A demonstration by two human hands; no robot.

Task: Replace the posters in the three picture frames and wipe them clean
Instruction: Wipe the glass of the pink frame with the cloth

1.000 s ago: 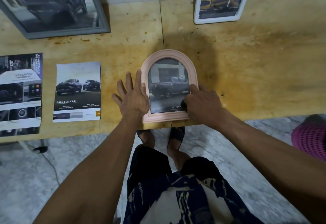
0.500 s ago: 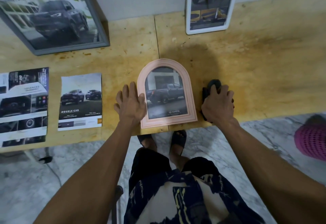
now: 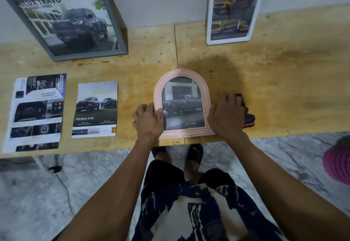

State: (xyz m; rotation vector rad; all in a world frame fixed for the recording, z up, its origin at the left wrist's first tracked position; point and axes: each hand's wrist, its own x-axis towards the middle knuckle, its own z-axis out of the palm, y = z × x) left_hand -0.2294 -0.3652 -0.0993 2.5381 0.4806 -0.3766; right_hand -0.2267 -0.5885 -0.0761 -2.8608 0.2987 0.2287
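Head view: a person grips the sides of an arched pink picture frame at the near edge of a wooden worktop.

Head view: the arched pink frame point(image 3: 182, 104) lies flat, holding a grey pickup poster. The left hand point(image 3: 148, 120) curls round its left edge. The right hand point(image 3: 226, 116) sits at its right edge with fingers bent, but whether they grip the frame or rest on the dark cloth point(image 3: 246, 113) just beside cannot be told. A second ago the right hand was wiping the glass with that cloth; it has since moved off to the side, which suggests this frame is done and about to be lifted. A grey frame point(image 3: 70, 22) and a white frame point(image 3: 233, 7) lean on the wall. Two loose posters, a double-cab sheet point(image 3: 95, 109) and an interior sheet point(image 3: 37, 112), lie well left.
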